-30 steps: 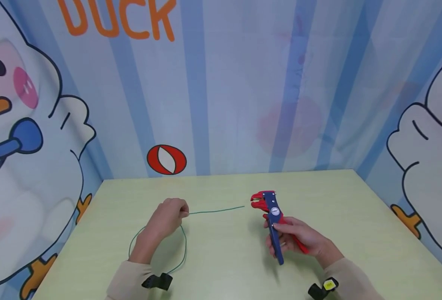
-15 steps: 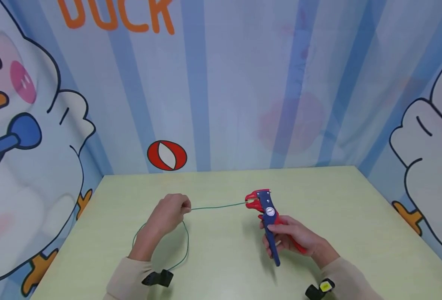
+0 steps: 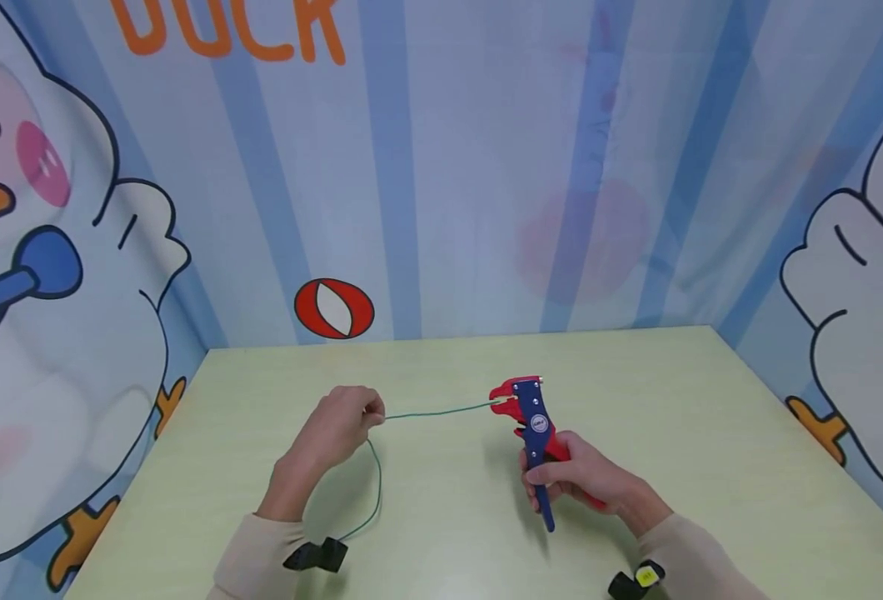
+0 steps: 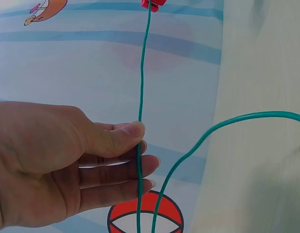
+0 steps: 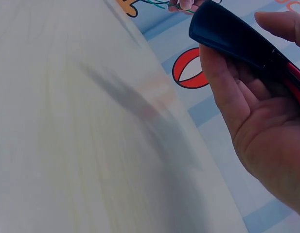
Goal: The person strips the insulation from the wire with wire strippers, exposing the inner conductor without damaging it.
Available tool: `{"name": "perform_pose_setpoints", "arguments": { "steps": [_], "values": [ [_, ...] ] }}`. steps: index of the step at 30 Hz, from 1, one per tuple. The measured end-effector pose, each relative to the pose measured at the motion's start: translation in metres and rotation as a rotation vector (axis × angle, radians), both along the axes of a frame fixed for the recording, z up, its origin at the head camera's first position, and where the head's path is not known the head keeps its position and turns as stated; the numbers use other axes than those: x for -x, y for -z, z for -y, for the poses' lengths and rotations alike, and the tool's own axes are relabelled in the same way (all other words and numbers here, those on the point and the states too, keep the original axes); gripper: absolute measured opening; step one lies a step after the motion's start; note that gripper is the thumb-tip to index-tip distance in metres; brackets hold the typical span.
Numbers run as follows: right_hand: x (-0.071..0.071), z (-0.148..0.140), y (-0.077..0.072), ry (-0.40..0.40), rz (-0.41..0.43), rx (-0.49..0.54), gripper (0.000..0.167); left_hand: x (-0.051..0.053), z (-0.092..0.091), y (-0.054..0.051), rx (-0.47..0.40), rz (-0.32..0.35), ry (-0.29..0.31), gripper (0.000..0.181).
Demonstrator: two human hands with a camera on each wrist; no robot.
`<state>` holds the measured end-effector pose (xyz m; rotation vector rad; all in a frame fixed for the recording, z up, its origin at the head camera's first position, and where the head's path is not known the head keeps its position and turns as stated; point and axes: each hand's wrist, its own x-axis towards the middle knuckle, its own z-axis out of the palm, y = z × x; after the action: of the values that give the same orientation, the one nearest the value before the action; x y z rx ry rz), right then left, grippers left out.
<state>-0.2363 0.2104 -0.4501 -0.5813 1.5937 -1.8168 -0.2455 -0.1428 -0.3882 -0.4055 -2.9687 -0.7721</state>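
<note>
Between thumb and fingers my left hand (image 3: 340,421) pinches a thin green wire (image 3: 434,413), seen closely as a green wire (image 4: 142,73) in the left wrist view. One end runs right into the red jaws of a blue-and-red wire stripper (image 3: 535,421). The rest of the wire loops down below the left hand. My right hand (image 3: 584,475) grips the stripper's handles, with the thumb on the blue one. In the right wrist view the blue handle (image 5: 232,36) lies across the right hand (image 5: 271,121). The wire's tip is hidden inside the jaws.
Both hands are above a pale yellow table (image 3: 441,517). Behind it hangs a blue striped backdrop (image 3: 471,167) with cartoon ducks at the sides. Each wrist wears a small black camera, such as the left wrist camera (image 3: 317,556).
The stripper has moved slightly left, and the wire's end has gone from just outside its jaws to between them. The right thumb has shifted lower on the blue handle.
</note>
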Motion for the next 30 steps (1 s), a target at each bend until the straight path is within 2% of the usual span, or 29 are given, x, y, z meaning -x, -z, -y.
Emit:
{"name": "perform_pose_setpoints", "arguments": {
  "steps": [6,20,30],
  "values": [
    [-0.0007,0.0017,0.0003,0.009,-0.039,-0.016,0.019,-0.0007,0.0003,0.0006,-0.007,0.001,0.007,0.006],
    [-0.0025,0.0043,0.0032,0.009,-0.066,-0.045,0.021,-0.0005,0.0008,0.0007,-0.009,0.008,0.027,0.005],
    [-0.0023,0.0056,0.0033,0.016,-0.071,-0.050,0.024,-0.0006,0.0026,0.0001,-0.005,-0.010,0.028,0.008]
  ]
}}
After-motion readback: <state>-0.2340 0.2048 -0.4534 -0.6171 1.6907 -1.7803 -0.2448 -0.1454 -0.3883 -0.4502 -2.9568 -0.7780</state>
